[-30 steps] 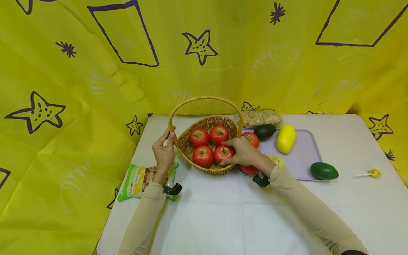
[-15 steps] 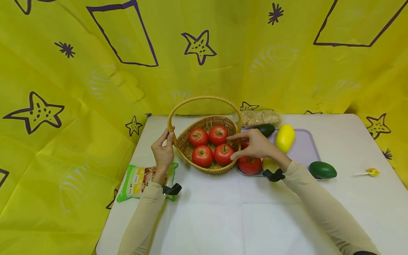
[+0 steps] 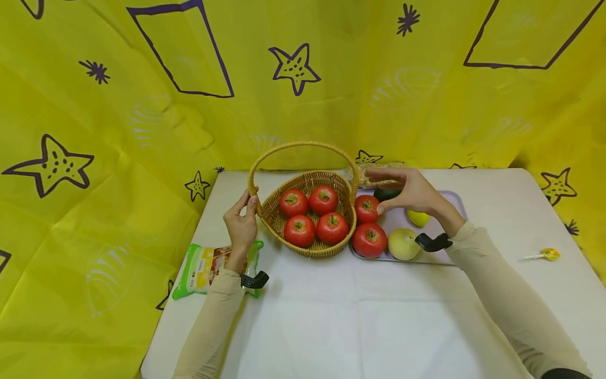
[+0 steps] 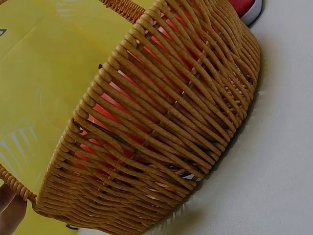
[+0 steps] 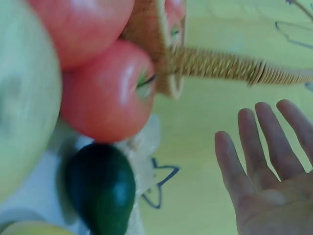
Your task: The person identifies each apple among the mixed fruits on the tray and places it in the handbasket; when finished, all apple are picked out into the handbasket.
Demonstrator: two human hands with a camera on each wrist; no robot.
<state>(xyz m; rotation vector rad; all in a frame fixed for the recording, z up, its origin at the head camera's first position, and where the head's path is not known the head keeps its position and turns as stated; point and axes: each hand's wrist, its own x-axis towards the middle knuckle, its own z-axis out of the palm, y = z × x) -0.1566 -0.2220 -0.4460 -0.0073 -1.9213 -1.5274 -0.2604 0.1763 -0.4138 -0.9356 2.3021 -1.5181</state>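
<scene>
A wicker basket [image 3: 313, 253] holds several red apples [image 3: 300, 230]. My left hand [image 3: 240, 226] grips the left foot of its arched handle; in the left wrist view only the fingertips [image 4: 12, 215] show there, beside the woven wall [image 4: 161, 112]. Over the lilac tray [image 3: 454, 201], my right hand [image 3: 418, 192] is spread and holds nothing. Its thumb tip overlaps a red apple [image 3: 366, 208] on the tray. A second red apple [image 3: 369, 240] sits in front of that one. In the right wrist view, the fingers [image 5: 252, 147] stand straight and apart, away from the dark green avocado [image 5: 100, 183].
On the tray are also a pale green pear-like fruit [image 3: 402, 244] and a yellow fruit [image 3: 418, 218], partly covered by my hand. Behind it lies a beige package [image 3: 366, 173]. A green-edged food bag [image 3: 201, 268] lies left, a lollipop [image 3: 549, 255] far right.
My right hand has let go of an apple in the basket, lifted away and moved right over the tray, fingers spreading. The left hand keeps its grip on the handle.
</scene>
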